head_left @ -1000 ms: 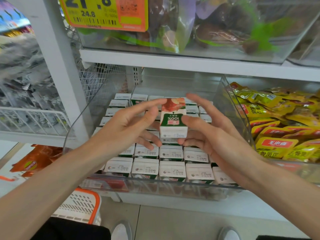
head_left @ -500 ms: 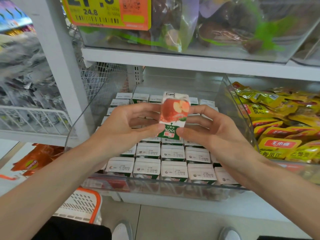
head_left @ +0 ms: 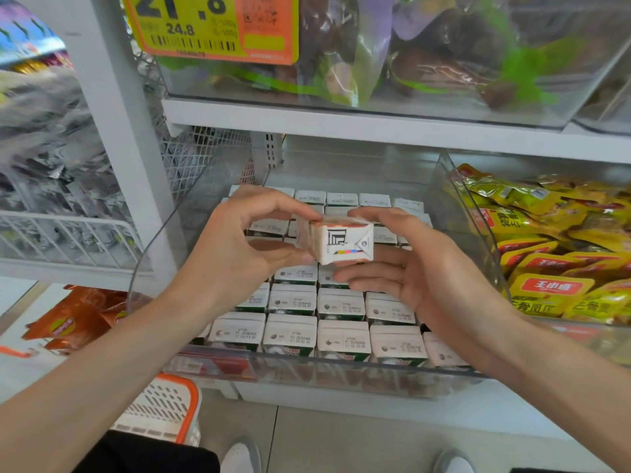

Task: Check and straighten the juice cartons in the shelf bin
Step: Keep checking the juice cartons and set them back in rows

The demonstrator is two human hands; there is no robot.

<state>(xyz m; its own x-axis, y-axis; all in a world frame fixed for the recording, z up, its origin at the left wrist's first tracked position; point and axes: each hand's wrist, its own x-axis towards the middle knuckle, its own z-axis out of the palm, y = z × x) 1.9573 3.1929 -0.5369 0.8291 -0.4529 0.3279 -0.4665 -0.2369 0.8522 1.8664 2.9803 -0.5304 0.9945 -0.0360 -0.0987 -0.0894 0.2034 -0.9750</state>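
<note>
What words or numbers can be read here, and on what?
"21.8": price tag.
"24.8": same tag, smaller.
"王小卤": red label on a yellow packet.
Stamps on the carton tops: too small to read.
Print on the held carton: blurred.

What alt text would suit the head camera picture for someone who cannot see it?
A person's left hand and right hand hold a small juice carton tipped on its side, its folded end facing the camera, above a clear shelf bin packed with rows of matching cartons. Yellow snack packets fill the bin to the right.
</note>
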